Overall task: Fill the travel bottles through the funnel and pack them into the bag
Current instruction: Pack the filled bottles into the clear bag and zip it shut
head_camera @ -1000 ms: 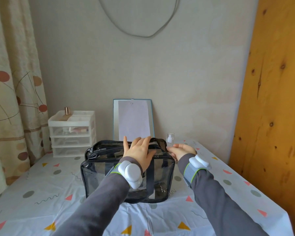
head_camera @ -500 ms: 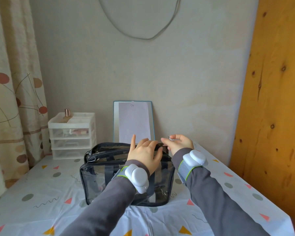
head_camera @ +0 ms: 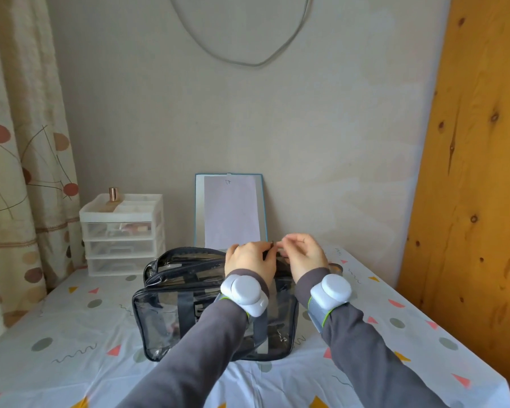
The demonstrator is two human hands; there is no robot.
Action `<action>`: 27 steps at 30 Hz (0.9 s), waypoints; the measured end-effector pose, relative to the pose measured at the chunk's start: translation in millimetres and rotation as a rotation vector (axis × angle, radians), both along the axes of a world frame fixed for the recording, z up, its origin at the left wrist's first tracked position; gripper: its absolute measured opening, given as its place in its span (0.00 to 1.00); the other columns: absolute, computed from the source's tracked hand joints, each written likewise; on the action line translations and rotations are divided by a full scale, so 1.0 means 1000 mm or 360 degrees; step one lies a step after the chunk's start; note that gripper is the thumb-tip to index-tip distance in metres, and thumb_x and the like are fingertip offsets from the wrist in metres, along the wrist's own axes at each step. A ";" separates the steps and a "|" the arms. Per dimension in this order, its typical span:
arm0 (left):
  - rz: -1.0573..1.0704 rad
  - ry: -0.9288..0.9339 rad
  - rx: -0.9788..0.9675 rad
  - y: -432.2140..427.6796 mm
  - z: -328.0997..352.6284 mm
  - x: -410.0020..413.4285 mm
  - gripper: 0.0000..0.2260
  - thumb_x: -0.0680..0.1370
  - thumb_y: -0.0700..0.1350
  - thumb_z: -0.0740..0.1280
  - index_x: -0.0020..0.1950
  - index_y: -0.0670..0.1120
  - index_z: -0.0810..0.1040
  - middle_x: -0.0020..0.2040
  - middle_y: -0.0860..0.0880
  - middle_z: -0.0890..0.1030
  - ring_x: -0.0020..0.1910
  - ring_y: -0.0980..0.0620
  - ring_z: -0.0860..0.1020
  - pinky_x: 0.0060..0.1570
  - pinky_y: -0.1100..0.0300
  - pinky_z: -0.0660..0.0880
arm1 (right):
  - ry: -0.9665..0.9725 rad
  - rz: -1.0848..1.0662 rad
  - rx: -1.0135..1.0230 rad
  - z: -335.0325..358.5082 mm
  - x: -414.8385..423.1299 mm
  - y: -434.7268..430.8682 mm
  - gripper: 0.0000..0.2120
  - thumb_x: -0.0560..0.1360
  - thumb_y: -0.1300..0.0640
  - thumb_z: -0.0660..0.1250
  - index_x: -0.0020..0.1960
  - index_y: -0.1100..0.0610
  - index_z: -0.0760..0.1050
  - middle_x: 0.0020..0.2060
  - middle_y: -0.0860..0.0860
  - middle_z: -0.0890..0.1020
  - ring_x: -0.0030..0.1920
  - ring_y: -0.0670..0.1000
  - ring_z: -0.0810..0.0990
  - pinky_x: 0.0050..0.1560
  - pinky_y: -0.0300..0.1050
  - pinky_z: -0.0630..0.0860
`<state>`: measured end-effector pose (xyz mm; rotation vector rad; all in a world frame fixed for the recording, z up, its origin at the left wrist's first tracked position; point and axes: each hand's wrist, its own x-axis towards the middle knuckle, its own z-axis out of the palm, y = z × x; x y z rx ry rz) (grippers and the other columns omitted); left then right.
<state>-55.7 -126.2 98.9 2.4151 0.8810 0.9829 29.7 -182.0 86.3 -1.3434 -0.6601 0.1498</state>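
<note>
The bag (head_camera: 189,319) stands upright in the middle of the table (head_camera: 71,328), with open cloth to its left, right and near sides and drawers (head_camera: 121,245) close behind. Its long side runs left to right. The left hand (head_camera: 249,260) clutches its top rim; the right hand (head_camera: 304,256) pinches the zip tab (head_camera: 273,244) (tiny, blurred). Forearms hide the contents.

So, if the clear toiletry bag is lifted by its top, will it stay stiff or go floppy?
Probably half floppy: the clear toiletry bag stands up by itself, yet its top edge sags and folds. Its clear walls look smooth, so they are likely slippery. Little shows inside it, so it is probably light.
</note>
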 end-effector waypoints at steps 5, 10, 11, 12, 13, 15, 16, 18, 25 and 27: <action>-0.0109 -0.0108 -0.0371 0.005 0.008 0.004 0.11 0.77 0.51 0.62 0.41 0.51 0.82 0.39 0.46 0.83 0.44 0.43 0.79 0.47 0.55 0.77 | -0.0553 -0.0021 -0.0486 -0.014 -0.001 -0.004 0.05 0.76 0.59 0.63 0.50 0.52 0.74 0.44 0.46 0.75 0.44 0.47 0.76 0.37 0.27 0.67; -0.0040 -0.0098 -0.0223 0.008 0.012 0.003 0.11 0.77 0.50 0.61 0.47 0.49 0.83 0.48 0.47 0.83 0.52 0.45 0.77 0.58 0.55 0.71 | -0.0928 -0.0113 -0.0481 -0.017 -0.001 -0.006 0.06 0.75 0.61 0.66 0.48 0.62 0.78 0.48 0.51 0.76 0.45 0.48 0.76 0.46 0.29 0.68; -0.0002 -0.0091 -0.0152 0.008 0.013 0.003 0.11 0.78 0.50 0.60 0.48 0.50 0.82 0.50 0.48 0.83 0.55 0.46 0.76 0.60 0.56 0.68 | -0.0933 -0.0158 -0.0494 -0.018 0.001 -0.006 0.06 0.75 0.61 0.66 0.47 0.63 0.79 0.48 0.52 0.77 0.45 0.48 0.76 0.47 0.32 0.68; 0.0029 -0.0085 -0.0090 0.009 0.015 0.002 0.11 0.78 0.50 0.60 0.50 0.51 0.82 0.52 0.49 0.82 0.56 0.47 0.74 0.61 0.58 0.66 | -0.0925 -0.0193 -0.0505 -0.018 0.004 -0.005 0.06 0.75 0.60 0.66 0.45 0.64 0.79 0.48 0.53 0.78 0.45 0.49 0.77 0.47 0.34 0.69; 0.0046 -0.0077 -0.0057 0.011 0.017 0.000 0.12 0.78 0.51 0.60 0.51 0.52 0.82 0.54 0.50 0.82 0.58 0.48 0.73 0.62 0.59 0.65 | -0.0916 -0.0227 -0.0506 -0.019 0.004 -0.003 0.07 0.75 0.61 0.66 0.44 0.65 0.79 0.48 0.54 0.78 0.45 0.51 0.77 0.46 0.35 0.70; 0.0052 -0.0072 -0.0084 0.016 0.019 -0.003 0.11 0.77 0.51 0.60 0.51 0.53 0.82 0.54 0.51 0.82 0.57 0.48 0.74 0.62 0.56 0.67 | -0.0927 -0.0282 -0.0493 -0.022 0.005 -0.002 0.07 0.75 0.61 0.66 0.42 0.65 0.78 0.46 0.54 0.77 0.45 0.53 0.78 0.45 0.36 0.70; 0.0055 -0.0074 -0.0126 0.018 0.019 -0.004 0.11 0.77 0.51 0.60 0.50 0.53 0.83 0.53 0.51 0.82 0.56 0.47 0.75 0.61 0.54 0.69 | -0.0942 -0.0300 -0.0483 -0.024 0.006 -0.002 0.07 0.75 0.62 0.66 0.42 0.65 0.77 0.45 0.54 0.77 0.44 0.54 0.77 0.45 0.36 0.69; 0.0078 -0.0089 -0.0186 0.024 0.016 -0.009 0.11 0.77 0.52 0.61 0.47 0.54 0.83 0.49 0.50 0.83 0.54 0.45 0.75 0.59 0.52 0.70 | -0.0971 -0.0326 -0.0462 -0.026 0.004 -0.001 0.07 0.74 0.62 0.66 0.40 0.65 0.76 0.43 0.53 0.75 0.43 0.54 0.77 0.43 0.34 0.68; 0.0135 -0.0109 -0.0012 0.037 0.008 -0.022 0.14 0.78 0.54 0.61 0.39 0.52 0.82 0.32 0.53 0.79 0.43 0.46 0.72 0.69 0.53 0.59 | -0.1072 -0.0426 -0.0478 -0.025 -0.002 -0.002 0.05 0.74 0.63 0.66 0.44 0.66 0.76 0.48 0.56 0.76 0.49 0.57 0.76 0.45 0.35 0.65; 0.0121 -0.0115 -0.0002 0.035 0.010 -0.022 0.13 0.78 0.54 0.61 0.44 0.52 0.83 0.40 0.51 0.83 0.49 0.47 0.76 0.71 0.55 0.54 | -0.1238 -0.0493 -0.0539 -0.020 -0.011 0.004 0.08 0.74 0.59 0.65 0.51 0.62 0.75 0.54 0.55 0.76 0.54 0.57 0.74 0.52 0.44 0.67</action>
